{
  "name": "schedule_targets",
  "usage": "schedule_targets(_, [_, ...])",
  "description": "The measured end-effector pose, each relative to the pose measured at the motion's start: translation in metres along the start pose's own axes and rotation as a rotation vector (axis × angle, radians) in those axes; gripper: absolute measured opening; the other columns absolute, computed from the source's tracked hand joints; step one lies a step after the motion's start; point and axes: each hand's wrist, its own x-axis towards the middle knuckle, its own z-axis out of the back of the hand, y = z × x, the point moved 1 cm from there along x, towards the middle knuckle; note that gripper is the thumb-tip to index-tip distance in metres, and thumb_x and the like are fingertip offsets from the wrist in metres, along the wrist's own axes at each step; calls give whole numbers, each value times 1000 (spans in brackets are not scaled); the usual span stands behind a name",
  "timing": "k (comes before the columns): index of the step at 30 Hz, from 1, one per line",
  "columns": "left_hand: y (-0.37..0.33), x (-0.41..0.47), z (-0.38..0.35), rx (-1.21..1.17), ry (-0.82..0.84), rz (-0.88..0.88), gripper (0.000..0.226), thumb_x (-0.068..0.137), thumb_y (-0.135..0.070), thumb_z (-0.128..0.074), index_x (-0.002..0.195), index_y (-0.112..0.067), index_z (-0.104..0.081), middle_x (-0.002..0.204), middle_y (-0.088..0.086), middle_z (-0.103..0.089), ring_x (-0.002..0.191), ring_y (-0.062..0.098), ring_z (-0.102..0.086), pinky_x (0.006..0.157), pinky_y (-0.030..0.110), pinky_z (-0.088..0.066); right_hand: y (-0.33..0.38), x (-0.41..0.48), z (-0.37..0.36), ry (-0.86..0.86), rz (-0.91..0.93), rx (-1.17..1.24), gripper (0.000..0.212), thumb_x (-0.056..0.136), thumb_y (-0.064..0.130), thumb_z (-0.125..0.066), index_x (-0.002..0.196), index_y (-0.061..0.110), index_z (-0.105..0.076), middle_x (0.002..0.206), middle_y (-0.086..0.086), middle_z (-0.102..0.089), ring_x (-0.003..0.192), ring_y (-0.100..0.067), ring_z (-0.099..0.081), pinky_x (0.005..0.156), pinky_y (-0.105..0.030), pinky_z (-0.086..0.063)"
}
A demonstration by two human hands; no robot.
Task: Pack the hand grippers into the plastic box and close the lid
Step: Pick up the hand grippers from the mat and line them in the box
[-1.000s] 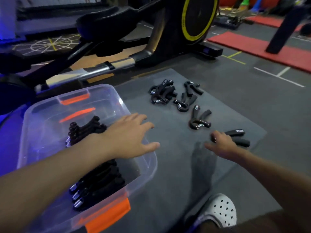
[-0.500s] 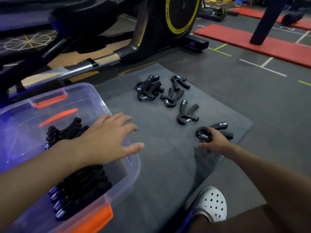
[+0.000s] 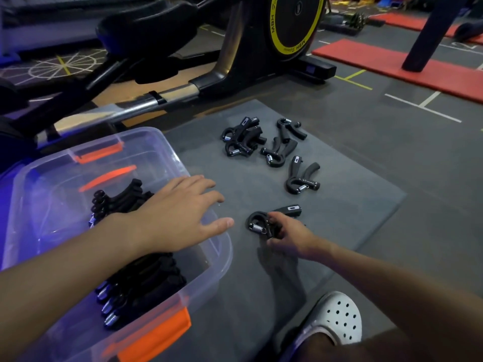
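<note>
A clear plastic box (image 3: 222,259) with orange latches stands open at the lower left, with several black hand grippers (image 3: 146,280) stacked inside. My left hand (image 3: 180,215) hovers flat over the box's right rim, fingers spread and holding nothing. My right hand (image 3: 292,235) grips a black hand gripper (image 3: 257,223) just above the grey mat, its spring end pointing left. Several more loose hand grippers (image 3: 271,147) lie on the mat further back, the nearest one (image 3: 300,178) apart from the pile.
The grey mat (image 3: 352,205) lies on a dark gym floor. An exercise machine (image 3: 261,48) with a yellow-ringed wheel stands behind it. Red mats (image 3: 392,64) lie at the back right. My white perforated shoe (image 3: 337,317) is at the bottom.
My right hand took hold of the nearest hand gripper and brought it left toward the box. My left hand stayed over the box rim.
</note>
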Motion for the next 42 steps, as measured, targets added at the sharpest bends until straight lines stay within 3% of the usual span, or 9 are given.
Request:
schedule_targets(5, [3,-7,2,-8,10,8,77,82,-81,-15,139,-36,-39,153,-7,-28,145,10,-15,116,36,-20,-16,1,22,-235,-182,-339,50,77,36,-67,124,29,-52,121,2,-54,119,-27,-47,97,-44,-37])
schedule_targets(10, [5,-10,4,-19,15,12,79,80,-82,-14,139,-36,-39,152,-9,-28,145,8,-13,115,37,-25,-29,5,25,-208,-170,-106,39,68,8,-72,107,10,-62,98,-9,-64,97,-30,-61,80,-32,-47])
schedule_targets(12, [3,-11,5,-21,20,14,73,84,-79,-19,139,-35,-39,152,-10,-28,145,7,-13,115,37,-25,-29,3,23,-206,-168,-96,37,70,2,-69,105,7,-62,85,-3,-65,87,-24,-62,72,-28,-46])
schedule_targets(16, [3,-11,6,-34,28,15,72,84,-77,-21,139,-35,-40,152,-10,-28,145,6,-13,115,37,-25,-26,0,21,-221,-93,-74,38,70,8,-71,108,12,-63,81,2,-64,83,-21,-63,75,-31,-50])
schedule_targets(20, [3,-11,7,-54,25,13,69,86,-75,-23,138,-35,-41,151,-10,-29,144,6,-14,115,36,-26,-6,0,26,-328,-3,-93,17,71,14,-69,88,16,-69,74,-2,-67,72,-22,-61,66,-32,-48])
schedule_targets(25, [6,-15,11,-122,-7,23,73,81,-76,-17,135,-35,-43,150,-10,-31,142,7,-21,113,36,-28,34,5,46,-496,7,-3,6,76,17,-71,82,17,-71,69,-2,-65,66,-20,-60,62,-30,-47])
schedule_targets(32, [18,-22,33,-251,-204,63,43,93,-52,-45,132,-32,-48,139,-16,-44,131,5,-38,108,34,-36,94,0,95,-605,86,204,7,80,21,-73,83,25,-67,69,2,-63,55,-13,-54,44,-12,-39])
schedule_targets(39, [36,-38,63,-375,-473,109,48,89,-37,-62,134,-30,-46,134,-14,-50,123,9,-48,101,39,-42,167,-16,109,-554,260,395,6,79,22,-74,82,23,-69,68,-7,-67,57,-16,-57,54,-33,-46])
schedule_targets(42, [45,-51,72,-384,-571,125,47,87,-34,-66,130,-28,-50,125,-13,-55,113,12,-54,91,41,-47,199,-26,99,-472,315,398,7,79,19,-75,78,22,-68,61,-6,-67,55,-15,-61,57,-33,-49])
